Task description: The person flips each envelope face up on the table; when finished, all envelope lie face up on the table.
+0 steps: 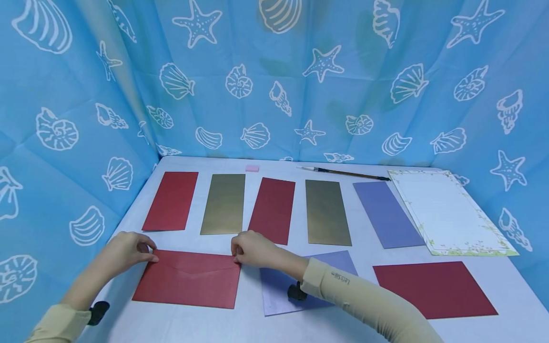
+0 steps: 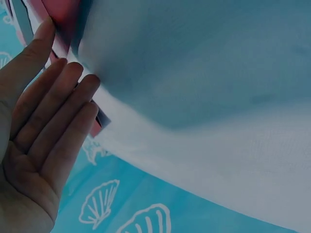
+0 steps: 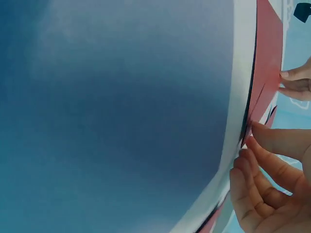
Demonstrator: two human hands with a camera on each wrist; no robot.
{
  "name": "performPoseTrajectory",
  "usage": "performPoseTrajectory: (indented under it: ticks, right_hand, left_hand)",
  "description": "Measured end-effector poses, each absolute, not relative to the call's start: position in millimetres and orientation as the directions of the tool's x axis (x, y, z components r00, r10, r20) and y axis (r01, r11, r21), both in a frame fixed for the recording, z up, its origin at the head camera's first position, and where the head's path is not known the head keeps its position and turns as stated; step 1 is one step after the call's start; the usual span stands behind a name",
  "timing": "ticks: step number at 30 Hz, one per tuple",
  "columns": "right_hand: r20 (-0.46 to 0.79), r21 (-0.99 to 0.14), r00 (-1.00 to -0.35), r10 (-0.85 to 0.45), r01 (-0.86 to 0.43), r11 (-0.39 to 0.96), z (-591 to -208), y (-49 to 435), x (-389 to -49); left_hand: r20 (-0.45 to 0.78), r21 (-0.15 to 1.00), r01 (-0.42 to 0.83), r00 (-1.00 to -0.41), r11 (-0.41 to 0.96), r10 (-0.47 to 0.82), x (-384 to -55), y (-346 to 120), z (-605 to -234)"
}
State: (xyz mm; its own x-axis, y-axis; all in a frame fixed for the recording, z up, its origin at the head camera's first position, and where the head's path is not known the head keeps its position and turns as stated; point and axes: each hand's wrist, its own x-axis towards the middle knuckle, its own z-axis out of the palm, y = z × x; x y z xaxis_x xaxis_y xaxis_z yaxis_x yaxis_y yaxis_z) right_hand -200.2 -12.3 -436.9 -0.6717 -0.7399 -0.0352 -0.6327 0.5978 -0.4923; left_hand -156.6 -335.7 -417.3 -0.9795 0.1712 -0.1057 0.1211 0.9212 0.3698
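Observation:
A red envelope [image 1: 188, 285] with a pointed flap line lies in front of me at the left. My left hand [image 1: 130, 248] pinches its upper left corner. At the upper right corner, my right hand [image 1: 256, 250] pinches it between thumb and fingers. In the right wrist view, the thumb and forefinger of the right hand [image 3: 272, 187] meet on the edge of the red envelope [image 3: 266, 63]. The left wrist view has the left hand [image 2: 41, 141] with its thumb at a red edge. A lavender envelope [image 1: 334, 266] lies partly hidden under my right forearm.
Behind stand a row of envelopes: red [image 1: 171, 200], gold [image 1: 224, 205], red [image 1: 274, 207], gold [image 1: 328, 212] and purple [image 1: 388, 214]. A dark red envelope [image 1: 437, 288], bordered paper [image 1: 450, 209], a brush [image 1: 347, 172] and a pink block [image 1: 252, 168] also lie on the table.

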Motion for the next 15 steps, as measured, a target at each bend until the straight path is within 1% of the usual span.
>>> performPoseTrajectory:
  ticks: [3, 5, 7, 8, 12, 14, 15]
  right_hand:
    - [-0.024, -0.498, -0.673, -0.739, -0.634, 0.593, -437.8, -10.9, -200.2]
    - [-0.015, -0.480, -0.674, -0.738, -0.643, 0.597, -436.9, -8.5, -199.2]
    - [-0.003, -0.438, -0.670, -0.742, -0.666, 0.603, -433.8, -4.7, -196.0]
    - [0.009, -0.398, -0.660, -0.751, -0.691, 0.603, -431.2, -2.4, -193.3]
    - [0.078, -0.213, -0.592, -0.802, -0.796, 0.567, -417.7, 7.9, -174.7]
    - [0.098, -0.145, -0.539, -0.836, -0.839, 0.524, -412.7, 12.3, -162.8]
    - [0.097, -0.129, -0.514, -0.852, -0.855, 0.502, -410.8, 14.1, -156.7]
  left_hand:
    - [-0.090, 0.365, 0.132, -0.980, 0.921, 0.176, -155.8, -335.0, -418.0]
    - [-0.067, 0.353, 0.157, -0.979, 0.923, 0.192, -154.5, -333.9, -418.7]
    - [-0.048, 0.328, 0.171, -0.979, 0.929, 0.197, -151.3, -331.9, -419.1]
    - [-0.040, 0.310, 0.175, -0.980, 0.934, 0.197, -148.7, -330.3, -418.7]
    - [-0.035, 0.248, 0.198, -0.977, 0.948, 0.212, -129.8, -321.4, -412.9]
    - [-0.064, 0.231, 0.205, -0.972, 0.951, 0.225, -117.6, -316.2, -408.3]
    - [-0.088, 0.226, 0.210, -0.968, 0.951, 0.235, -111.7, -313.9, -406.4]
